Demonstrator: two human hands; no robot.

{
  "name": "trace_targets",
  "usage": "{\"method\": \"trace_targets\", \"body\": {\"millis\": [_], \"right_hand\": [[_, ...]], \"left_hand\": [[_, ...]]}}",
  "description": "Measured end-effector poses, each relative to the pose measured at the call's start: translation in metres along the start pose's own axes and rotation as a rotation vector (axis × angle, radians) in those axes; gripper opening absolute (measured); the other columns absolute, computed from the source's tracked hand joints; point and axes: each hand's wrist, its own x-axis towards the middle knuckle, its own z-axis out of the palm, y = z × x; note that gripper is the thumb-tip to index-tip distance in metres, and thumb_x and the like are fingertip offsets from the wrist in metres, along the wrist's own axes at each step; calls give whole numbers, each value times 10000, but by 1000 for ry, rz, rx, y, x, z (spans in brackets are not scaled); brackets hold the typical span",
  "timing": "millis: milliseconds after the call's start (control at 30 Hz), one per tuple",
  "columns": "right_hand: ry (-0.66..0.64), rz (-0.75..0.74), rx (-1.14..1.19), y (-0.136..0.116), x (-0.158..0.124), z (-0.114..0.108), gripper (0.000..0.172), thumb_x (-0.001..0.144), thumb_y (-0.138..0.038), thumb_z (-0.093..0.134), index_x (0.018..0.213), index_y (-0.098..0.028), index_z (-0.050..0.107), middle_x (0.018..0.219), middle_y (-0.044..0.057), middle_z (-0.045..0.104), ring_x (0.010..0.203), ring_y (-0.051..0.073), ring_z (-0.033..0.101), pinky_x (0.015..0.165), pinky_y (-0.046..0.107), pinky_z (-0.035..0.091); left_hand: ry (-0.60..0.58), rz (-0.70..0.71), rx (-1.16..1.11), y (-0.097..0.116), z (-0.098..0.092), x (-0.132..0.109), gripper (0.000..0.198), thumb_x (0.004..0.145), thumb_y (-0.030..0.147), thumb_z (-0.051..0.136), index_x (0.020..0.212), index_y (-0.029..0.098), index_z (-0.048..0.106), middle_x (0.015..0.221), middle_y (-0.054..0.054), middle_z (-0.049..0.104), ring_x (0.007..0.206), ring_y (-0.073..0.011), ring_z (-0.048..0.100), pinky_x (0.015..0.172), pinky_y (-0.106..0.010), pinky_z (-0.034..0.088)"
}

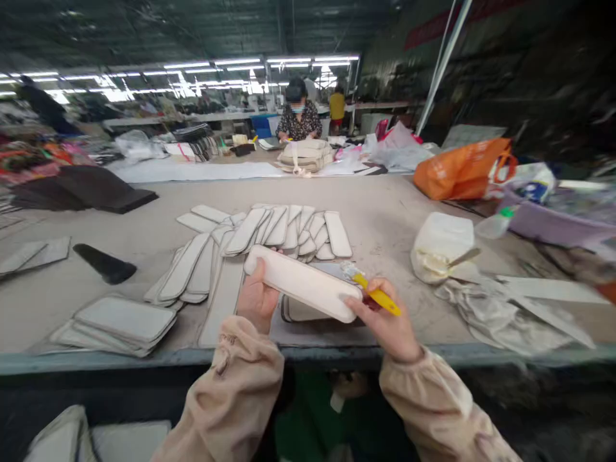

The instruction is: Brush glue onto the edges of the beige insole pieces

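I have the panel [303, 282] held up over the front part of the bench [385, 205], sloping down to the right. From here I'd judge it light and fairly stiff, like thin board, unlikely to break but easy to mark on its pale face; whether it is slippery I can't tell. The ends look like the place to take it. My left hand [258, 298] has its fingers clamped on the left end, thumb on the upper face. My right hand [391, 327] pinches the right end, its fingers also gripping the yellow brush [382, 300], whose tip looks smeared white. The panel is long, narrow, off-white and round-cornered, much like those in the pile [289, 228] beyond.
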Motion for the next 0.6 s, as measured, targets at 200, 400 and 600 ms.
{"method": "trace_targets", "body": {"millis": [200, 400, 600], "right_hand": [[50, 29, 24, -4, 2, 2, 386, 703, -325, 774, 872, -240, 437, 720, -69, 472, 578, 82, 468, 526, 207, 421], [49, 16, 76, -9, 3, 3, 398, 693, -368, 764, 865, -246, 427, 709, -51, 481, 572, 109, 469, 504, 237, 437], [104, 9, -42, -6, 0, 1, 392, 676, -372, 785, 871, -234, 474, 735, -39, 492, 590, 108, 488, 527, 234, 445]], "left_hand": [[-88, -91, 20, -15, 2, -11, 259, 944, 244, 478, 1050, 93, 660, 962, -120, 737, 967, -193, 690, 961, -324, 523], [-138, -146, 67, -29, 3, -20, 258, 890, 84, 504, 1099, 72, 655, 959, -122, 735, 980, -202, 689, 1014, -356, 493], [-138, -151, 58, -27, 0, -20, 188, 863, 112, 567, 1012, 69, 674, 1005, -134, 725, 1024, -208, 674, 1033, -345, 475]]}}
